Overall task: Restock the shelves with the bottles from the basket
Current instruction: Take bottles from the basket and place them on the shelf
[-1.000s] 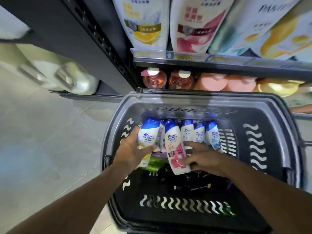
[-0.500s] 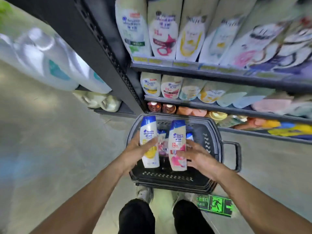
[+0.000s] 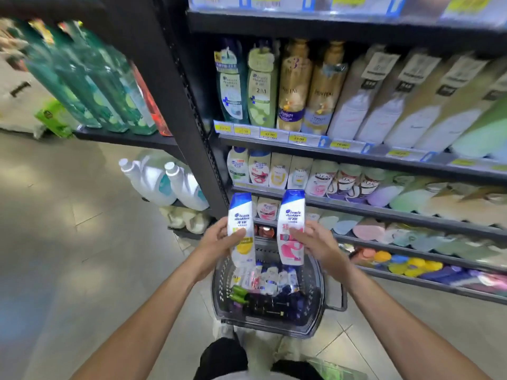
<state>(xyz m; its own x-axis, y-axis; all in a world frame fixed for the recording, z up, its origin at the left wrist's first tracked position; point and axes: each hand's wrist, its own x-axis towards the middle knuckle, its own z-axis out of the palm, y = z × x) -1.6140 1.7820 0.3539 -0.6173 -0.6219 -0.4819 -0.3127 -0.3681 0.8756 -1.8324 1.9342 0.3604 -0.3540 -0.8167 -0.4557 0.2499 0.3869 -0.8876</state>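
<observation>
Shelf goods to the right smear into blur, labels unreadable there; top shelf is cut off by the frame edge. Fingers of both hands sit mostly behind the bottles, so only thumbs and knuckles show. Basket point(image 3: 319, 286) contents are small and soft: more white/blue bottles point(image 3: 270, 279) at the far end, dark ones point(image 3: 274, 304) and what looks like a green one nearer, count unclear.

Both forearms reach fwd from the bottom corners, converging above the basket. Left hand point(image 3: 216, 241) grips the yellow-label bottle point(image 3: 241, 229) from its left side, thumb across the front. Right hand point(image 3: 315, 242) grips the pink-label bottle point(image 3: 291, 227) from its right side, thumb on the label.

Both bottles: white body, blue cap-end up, roughly upright, left one tilted slightly, blue logo on the front, held side by side but apart, above the basket's far rim and in front of the lower shelves point(image 3: 384, 212). Basket stands on the tiled floor point(image 3: 82, 242) just before the person's legs, against the dark shelf unit.
</observation>
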